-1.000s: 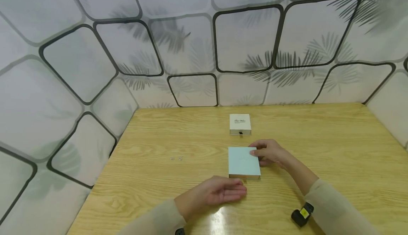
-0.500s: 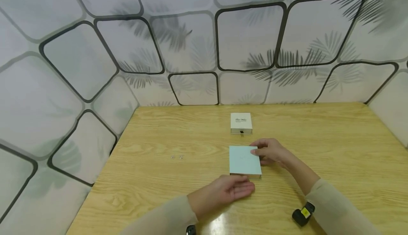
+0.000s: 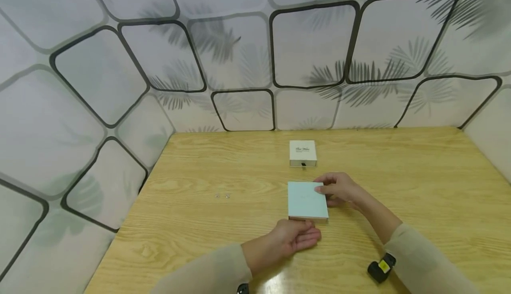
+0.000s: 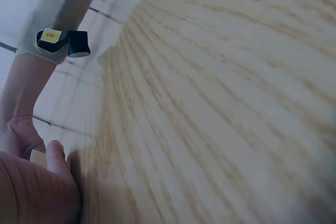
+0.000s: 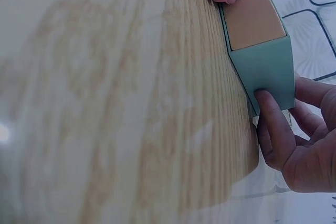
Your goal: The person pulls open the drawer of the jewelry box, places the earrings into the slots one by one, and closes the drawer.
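Tho head-cam-hidden, box end (image 5: pixel 272 72) R-wrist vis.

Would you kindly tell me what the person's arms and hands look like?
The left hand and right hand wear no gloves. The left sleeve and right sleeve are beige. A black device with a yellow label sits at the right wrist; a dark left-wrist device shows only partly.

The desk (image 3: pixel 159 223) has a yellowish wood-grain top, with a bright glare near its front edge. A flat pale blue box (image 3: pixel 305 198) with a brown front face lies on it. Farther back, near the wall side, sits a smaller white box (image 3: pixel 302 152) with dark lettering and a black tab. Two tiny clear pieces (image 3: pixel 228 195) lie close together, well left.
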Tool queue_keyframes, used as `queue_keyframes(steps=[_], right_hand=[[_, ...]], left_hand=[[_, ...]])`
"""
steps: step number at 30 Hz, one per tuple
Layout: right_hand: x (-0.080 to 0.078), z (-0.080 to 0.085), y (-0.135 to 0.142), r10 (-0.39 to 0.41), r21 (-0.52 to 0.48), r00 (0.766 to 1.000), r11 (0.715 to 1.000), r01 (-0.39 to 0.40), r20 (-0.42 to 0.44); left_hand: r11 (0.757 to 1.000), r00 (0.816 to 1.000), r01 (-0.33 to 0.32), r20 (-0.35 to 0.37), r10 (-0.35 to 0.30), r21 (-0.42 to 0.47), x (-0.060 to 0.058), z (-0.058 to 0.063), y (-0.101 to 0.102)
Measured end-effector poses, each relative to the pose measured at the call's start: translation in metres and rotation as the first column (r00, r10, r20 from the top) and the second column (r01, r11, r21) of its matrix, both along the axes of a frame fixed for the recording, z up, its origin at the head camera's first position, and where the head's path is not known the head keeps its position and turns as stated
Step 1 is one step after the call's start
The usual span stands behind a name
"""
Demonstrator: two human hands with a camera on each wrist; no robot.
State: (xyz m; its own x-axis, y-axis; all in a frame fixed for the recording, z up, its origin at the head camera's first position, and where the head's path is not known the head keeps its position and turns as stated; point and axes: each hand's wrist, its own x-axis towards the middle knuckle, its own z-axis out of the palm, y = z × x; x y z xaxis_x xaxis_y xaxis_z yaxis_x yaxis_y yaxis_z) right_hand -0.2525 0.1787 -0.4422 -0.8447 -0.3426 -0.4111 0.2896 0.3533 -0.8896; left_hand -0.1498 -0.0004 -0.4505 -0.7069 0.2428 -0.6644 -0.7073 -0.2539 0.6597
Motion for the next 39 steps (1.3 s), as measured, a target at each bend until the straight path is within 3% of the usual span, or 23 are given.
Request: queue_keyframes(steps=[7,19,27,39], right_hand=[[0.000,0.000,-0.001,-0.024,0.004,1.000,1.000,0.023,0.011],[-0.001,0.000,-0.001,-0.024,0.008,1.000,1.000,0.023,0.014],[0.000,-0.001,0.000,-0.016,-0.001,1.000,1.000,0.016,0.018],[0.000,0.000,0.001,-0.005,0.001,1.000,1.000,0.005,0.000]], left_hand=[[1.000,1.000,-0.007,-0.007,0.007,-0.009,0.002,0.000,0.002],[0.998,0.997,-0.058,0.043,0.057,0.026,0.014,0.002,0.004],[0.997,0.994,-0.057,0.101,0.051,0.056,0.026,0.004,0.003],[0.998,0.991,-0.037,0.130,0.029,0.060,0.040,0.004,0.001]])
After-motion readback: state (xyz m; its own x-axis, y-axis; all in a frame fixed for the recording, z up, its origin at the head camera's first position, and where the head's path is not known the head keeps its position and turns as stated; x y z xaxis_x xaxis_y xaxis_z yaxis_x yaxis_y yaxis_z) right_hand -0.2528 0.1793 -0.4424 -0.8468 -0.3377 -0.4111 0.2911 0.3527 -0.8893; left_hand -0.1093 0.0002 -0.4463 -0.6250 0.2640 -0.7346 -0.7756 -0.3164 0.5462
